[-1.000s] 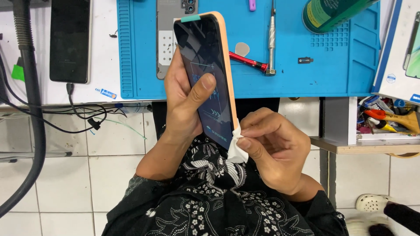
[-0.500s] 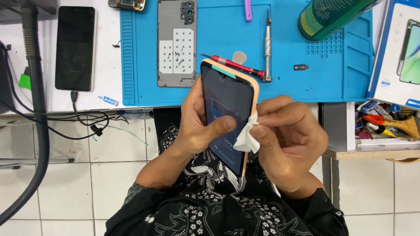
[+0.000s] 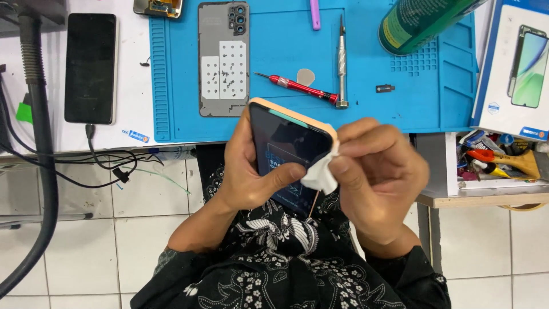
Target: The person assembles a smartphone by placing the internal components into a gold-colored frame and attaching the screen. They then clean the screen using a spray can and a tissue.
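Showing a dark screen, peach-edged phone (image 3: 289, 143), white cloth (image 3: 321, 174) at its edge

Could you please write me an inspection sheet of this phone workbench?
Surface: blue ribbed silicone mat on a white bench.
Job's things: dark-screened phone in a peach case; small white wipe at its right edge.
Clutter: grey phone back cover, red-handled screwdriver, green can, black phone.
Grippers: left hand holds the phone; right hand pinches the wipe.
Cables: black leads below the bench edge.
Surroundings: white tiled floor.
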